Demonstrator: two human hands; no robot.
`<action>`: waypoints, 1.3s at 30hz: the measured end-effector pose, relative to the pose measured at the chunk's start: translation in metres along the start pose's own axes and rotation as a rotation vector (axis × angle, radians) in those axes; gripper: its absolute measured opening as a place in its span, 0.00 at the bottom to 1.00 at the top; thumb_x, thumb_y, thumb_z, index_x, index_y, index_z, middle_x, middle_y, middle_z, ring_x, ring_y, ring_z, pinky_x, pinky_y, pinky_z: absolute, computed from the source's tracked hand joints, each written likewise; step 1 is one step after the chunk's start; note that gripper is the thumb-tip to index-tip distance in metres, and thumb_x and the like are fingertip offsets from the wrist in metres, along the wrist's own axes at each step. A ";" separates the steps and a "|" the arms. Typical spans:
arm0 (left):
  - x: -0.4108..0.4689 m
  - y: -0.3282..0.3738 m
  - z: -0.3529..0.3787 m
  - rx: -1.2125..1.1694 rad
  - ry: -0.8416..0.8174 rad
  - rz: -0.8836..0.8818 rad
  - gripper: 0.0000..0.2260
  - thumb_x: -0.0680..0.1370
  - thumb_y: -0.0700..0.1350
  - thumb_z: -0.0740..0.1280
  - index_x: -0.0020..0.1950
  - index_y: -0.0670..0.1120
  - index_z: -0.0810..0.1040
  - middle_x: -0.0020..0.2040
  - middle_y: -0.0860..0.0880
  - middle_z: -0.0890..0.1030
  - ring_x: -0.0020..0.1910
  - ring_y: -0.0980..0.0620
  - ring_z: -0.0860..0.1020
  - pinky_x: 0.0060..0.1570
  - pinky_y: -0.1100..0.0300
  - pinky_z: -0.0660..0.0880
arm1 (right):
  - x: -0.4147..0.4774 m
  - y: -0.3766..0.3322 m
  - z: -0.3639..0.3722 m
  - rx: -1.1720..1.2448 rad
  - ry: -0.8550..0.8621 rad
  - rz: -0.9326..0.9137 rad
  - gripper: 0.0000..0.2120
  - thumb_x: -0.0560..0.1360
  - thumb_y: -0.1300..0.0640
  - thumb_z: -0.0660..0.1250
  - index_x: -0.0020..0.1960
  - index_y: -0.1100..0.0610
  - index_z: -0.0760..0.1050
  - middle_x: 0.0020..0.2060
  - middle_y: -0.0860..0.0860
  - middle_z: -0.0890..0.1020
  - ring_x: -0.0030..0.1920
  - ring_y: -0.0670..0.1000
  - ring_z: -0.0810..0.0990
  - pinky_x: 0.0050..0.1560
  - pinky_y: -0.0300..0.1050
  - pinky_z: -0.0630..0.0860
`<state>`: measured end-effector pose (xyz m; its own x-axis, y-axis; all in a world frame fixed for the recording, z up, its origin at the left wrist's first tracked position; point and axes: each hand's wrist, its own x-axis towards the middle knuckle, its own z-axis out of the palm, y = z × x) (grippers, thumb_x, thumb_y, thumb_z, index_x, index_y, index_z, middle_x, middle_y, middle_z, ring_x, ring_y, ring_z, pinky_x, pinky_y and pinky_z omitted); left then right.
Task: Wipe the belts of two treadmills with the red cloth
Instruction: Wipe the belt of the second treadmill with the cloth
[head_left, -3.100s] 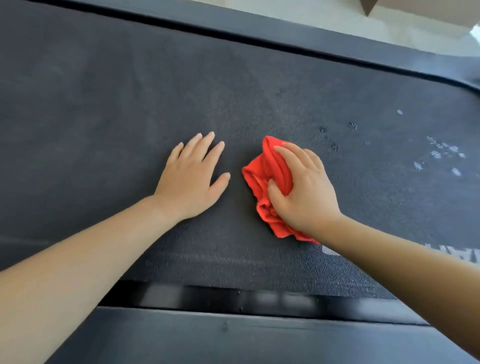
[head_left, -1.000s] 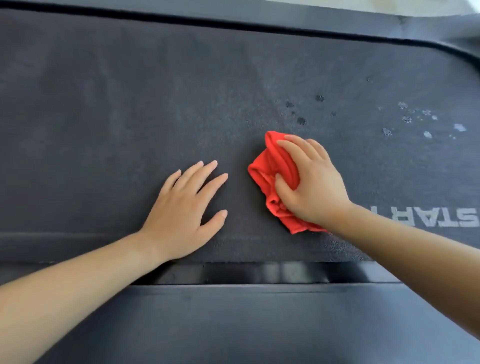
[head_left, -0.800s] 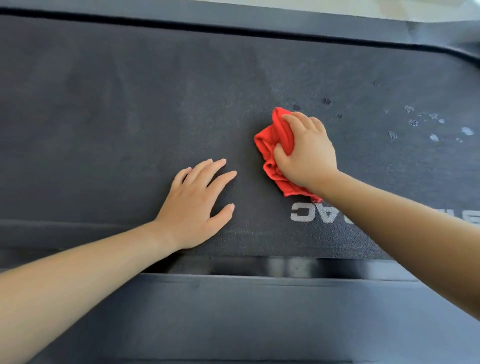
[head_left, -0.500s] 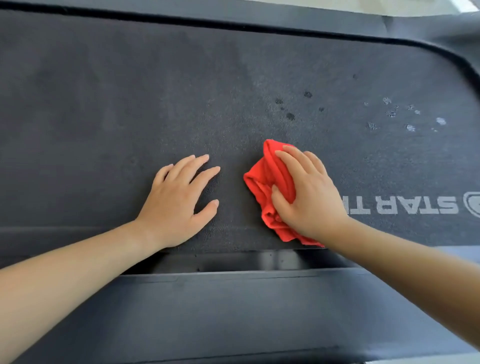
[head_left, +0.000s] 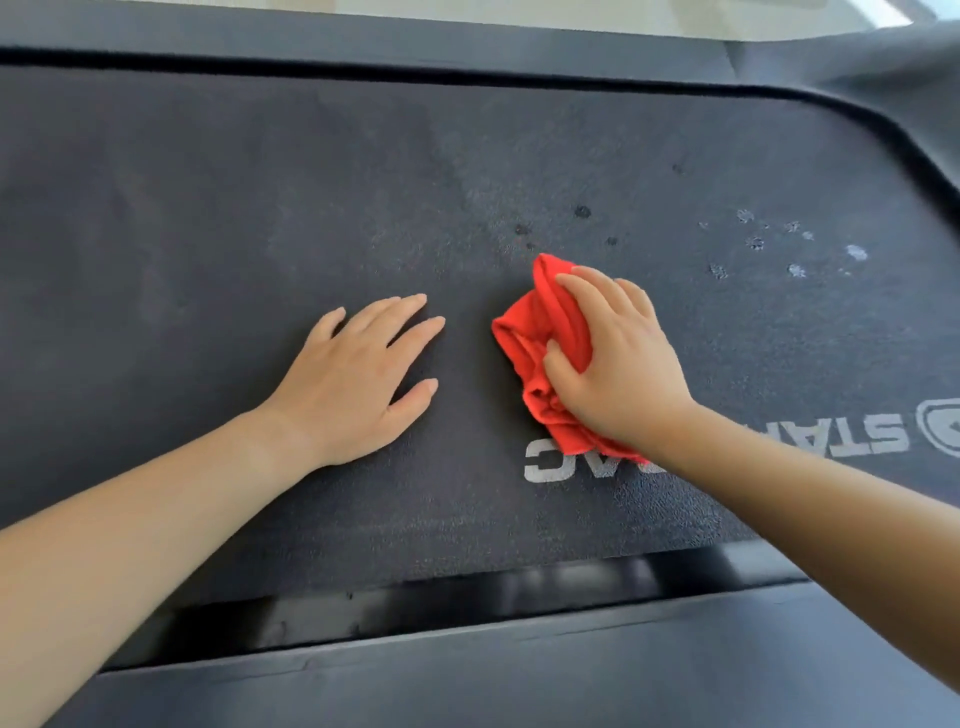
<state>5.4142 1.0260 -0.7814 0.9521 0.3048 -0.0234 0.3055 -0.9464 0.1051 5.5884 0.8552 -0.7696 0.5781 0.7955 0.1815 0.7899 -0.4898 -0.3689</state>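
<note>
A dark grey treadmill belt (head_left: 208, 234) fills most of the head view. The crumpled red cloth (head_left: 535, 343) lies on it right of centre. My right hand (head_left: 618, 364) covers the cloth's right half, fingers over the top and thumb curled into its folds, pressing it onto the belt. My left hand (head_left: 358, 374) rests flat on the belt to the left of the cloth, fingers straight and spread, holding nothing. White lettering (head_left: 566, 462) is printed on the belt just below the cloth, partly hidden by my right forearm.
Dark wet spots (head_left: 582, 212) and pale droplets (head_left: 795, 270) dot the belt beyond and right of the cloth. A dark side rail (head_left: 519, 670) runs along the near edge, another rail (head_left: 363, 47) along the far edge. The belt's end curves down at the right.
My right hand slid the cloth away from me and back twice over the last second; now it sits farther from the near edge than half a second ago. My left hand stayed flat.
</note>
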 end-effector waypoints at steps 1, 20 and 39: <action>0.011 -0.003 -0.001 -0.008 0.014 -0.003 0.27 0.77 0.58 0.52 0.74 0.50 0.61 0.76 0.50 0.59 0.74 0.50 0.57 0.70 0.44 0.56 | 0.005 0.001 0.001 -0.001 0.004 -0.002 0.27 0.71 0.50 0.61 0.69 0.57 0.67 0.68 0.50 0.69 0.66 0.57 0.65 0.61 0.59 0.70; 0.201 -0.091 0.013 -0.166 0.255 -0.275 0.24 0.76 0.56 0.59 0.72 0.51 0.65 0.73 0.52 0.63 0.73 0.52 0.58 0.71 0.46 0.52 | 0.231 0.010 0.055 0.033 0.141 0.088 0.26 0.71 0.50 0.62 0.68 0.55 0.67 0.67 0.49 0.70 0.67 0.56 0.64 0.56 0.54 0.70; 0.201 -0.089 0.012 -0.156 0.252 -0.263 0.24 0.77 0.56 0.58 0.72 0.51 0.64 0.74 0.53 0.62 0.73 0.52 0.57 0.71 0.46 0.52 | 0.198 0.009 0.042 0.045 0.030 -0.042 0.27 0.70 0.51 0.62 0.69 0.54 0.67 0.68 0.50 0.71 0.67 0.55 0.66 0.65 0.55 0.67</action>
<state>5.5785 1.1697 -0.8069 0.8037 0.5695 0.1727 0.5149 -0.8109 0.2780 5.7016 1.0235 -0.7754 0.5510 0.8037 0.2245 0.8041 -0.4393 -0.4006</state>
